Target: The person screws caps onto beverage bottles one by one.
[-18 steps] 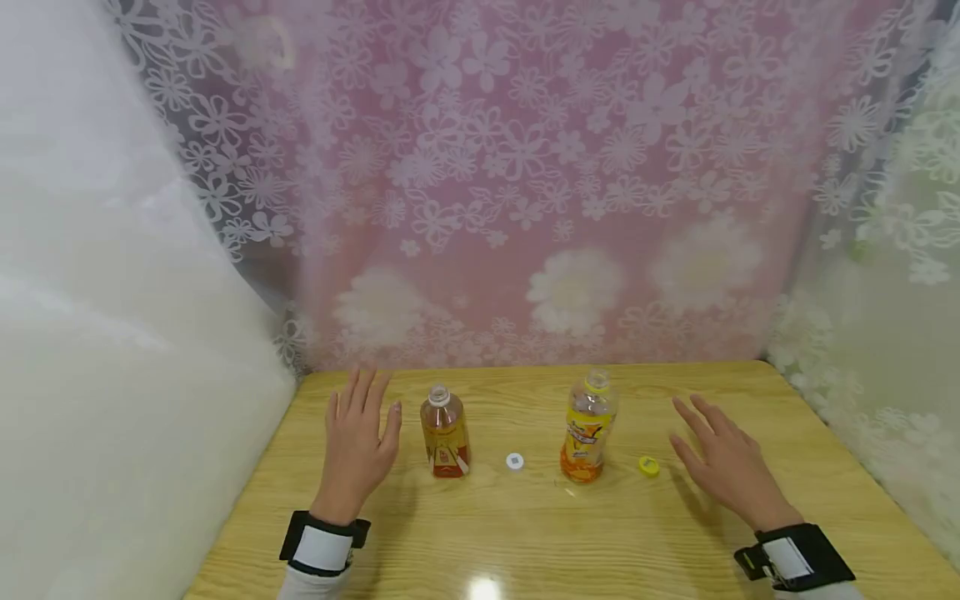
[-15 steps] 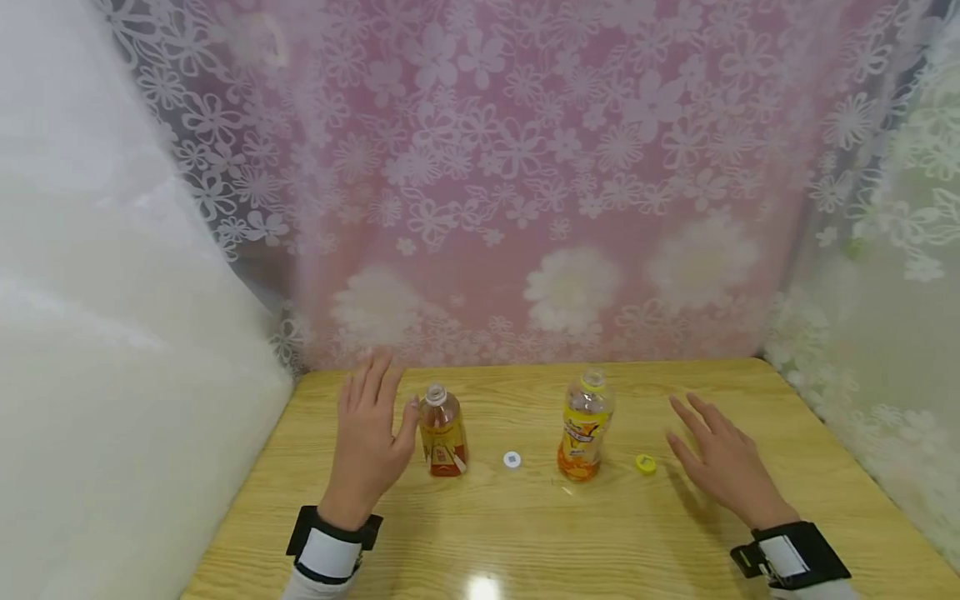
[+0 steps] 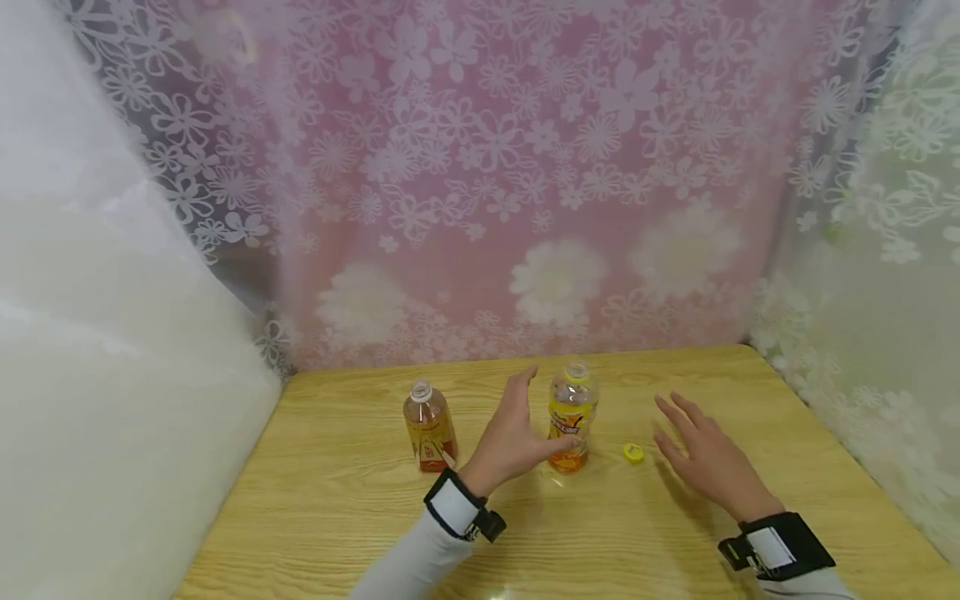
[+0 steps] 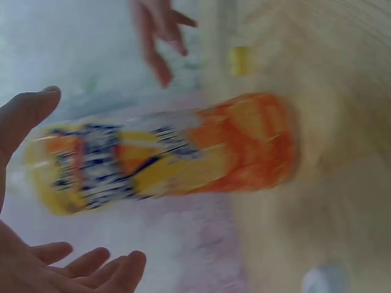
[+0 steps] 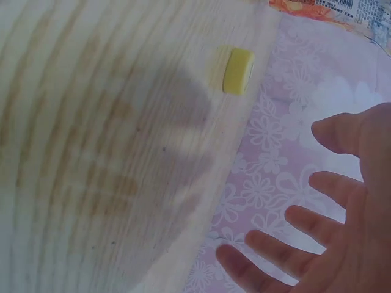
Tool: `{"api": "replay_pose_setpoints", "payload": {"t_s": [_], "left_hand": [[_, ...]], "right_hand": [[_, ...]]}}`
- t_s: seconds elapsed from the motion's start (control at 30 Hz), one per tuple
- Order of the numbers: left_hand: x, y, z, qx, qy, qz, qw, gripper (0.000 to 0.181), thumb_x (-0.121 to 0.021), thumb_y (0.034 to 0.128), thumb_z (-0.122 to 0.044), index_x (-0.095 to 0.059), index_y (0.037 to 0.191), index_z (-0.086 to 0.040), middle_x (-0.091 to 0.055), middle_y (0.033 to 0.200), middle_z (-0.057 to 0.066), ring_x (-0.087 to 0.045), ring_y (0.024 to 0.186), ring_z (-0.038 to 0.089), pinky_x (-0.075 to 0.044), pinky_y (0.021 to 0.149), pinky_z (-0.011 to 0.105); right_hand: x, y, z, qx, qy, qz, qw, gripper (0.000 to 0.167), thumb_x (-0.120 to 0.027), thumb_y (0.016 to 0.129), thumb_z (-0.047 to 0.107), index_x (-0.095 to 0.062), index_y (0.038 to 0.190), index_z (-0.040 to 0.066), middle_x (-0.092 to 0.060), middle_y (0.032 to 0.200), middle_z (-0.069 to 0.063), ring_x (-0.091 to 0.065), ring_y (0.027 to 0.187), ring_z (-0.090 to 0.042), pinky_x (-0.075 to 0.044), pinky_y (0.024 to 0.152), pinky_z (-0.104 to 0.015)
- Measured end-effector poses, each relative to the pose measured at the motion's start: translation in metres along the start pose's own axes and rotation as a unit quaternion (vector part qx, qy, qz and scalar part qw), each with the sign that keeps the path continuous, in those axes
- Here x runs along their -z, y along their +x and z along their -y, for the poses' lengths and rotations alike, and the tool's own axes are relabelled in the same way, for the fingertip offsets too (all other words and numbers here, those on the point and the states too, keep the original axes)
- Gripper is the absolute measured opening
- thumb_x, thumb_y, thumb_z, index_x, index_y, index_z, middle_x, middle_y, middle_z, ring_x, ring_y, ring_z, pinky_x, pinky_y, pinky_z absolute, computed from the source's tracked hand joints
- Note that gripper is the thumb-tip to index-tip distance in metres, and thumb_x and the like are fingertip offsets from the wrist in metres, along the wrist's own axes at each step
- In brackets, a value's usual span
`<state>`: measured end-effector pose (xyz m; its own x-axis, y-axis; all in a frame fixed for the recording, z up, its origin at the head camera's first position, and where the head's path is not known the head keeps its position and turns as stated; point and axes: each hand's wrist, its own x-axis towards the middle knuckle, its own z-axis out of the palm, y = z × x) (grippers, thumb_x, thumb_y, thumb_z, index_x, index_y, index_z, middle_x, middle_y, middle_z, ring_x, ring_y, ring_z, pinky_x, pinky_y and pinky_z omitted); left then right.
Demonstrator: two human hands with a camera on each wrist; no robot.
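Observation:
My left hand (image 3: 508, 443) is beside an uncapped bottle of orange drink (image 3: 572, 410), thumb and fingers spread apart on its left side. In the left wrist view the orange-drink bottle (image 4: 177, 155) lies between thumb and fingers, with no grip round it. My right hand (image 3: 708, 462) hovers with loosely spread fingers over the table's right side. A yellow bottle cap (image 3: 633, 452) lies between the orange-drink bottle and the right hand. A blurred white bottle cap (image 4: 325, 279) shows in the left wrist view; the left hand and wrist hide it in the head view.
An uncapped bottle of reddish-brown drink (image 3: 429, 429) stands upright to the left of the left wrist. The wooden table (image 3: 322, 500) ends at a pink flowered curtain (image 3: 480, 250). White sheeting (image 3: 112, 333) hangs at the left, and pale flowered sheeting (image 3: 877, 333) at the right.
My left hand has swung right, from left of the reddish-brown drink bottle past it to the orange-drink bottle. The right hand holds nearly still. The head view has shifted slightly.

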<state>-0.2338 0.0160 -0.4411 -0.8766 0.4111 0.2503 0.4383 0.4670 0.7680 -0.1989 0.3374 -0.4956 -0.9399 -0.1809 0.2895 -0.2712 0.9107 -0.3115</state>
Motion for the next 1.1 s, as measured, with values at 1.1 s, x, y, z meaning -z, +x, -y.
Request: {"api": "replay_pose_setpoints", "payload": {"t_s": [1.1], "left_hand": [[0.072, -0.104, -0.024, -0.118, -0.020, 0.015, 0.9927, 0.072, -0.078, 0.0898, -0.042, -0.039, 0.149, -0.031, -0.060, 0.133, -0.012, -0.062, 0.116, 0.004, -0.056, 0.087, 0.024]], "right_hand": [[-0.035, 0.022, 0.026, 0.034, -0.006, 0.087, 0.9956, 0.048, -0.078, 0.086, 0.008, -0.062, 0.130, -0.002, -0.061, 0.117, -0.017, -0.063, 0.101, -0.035, -0.054, 0.082, -0.052]]}}
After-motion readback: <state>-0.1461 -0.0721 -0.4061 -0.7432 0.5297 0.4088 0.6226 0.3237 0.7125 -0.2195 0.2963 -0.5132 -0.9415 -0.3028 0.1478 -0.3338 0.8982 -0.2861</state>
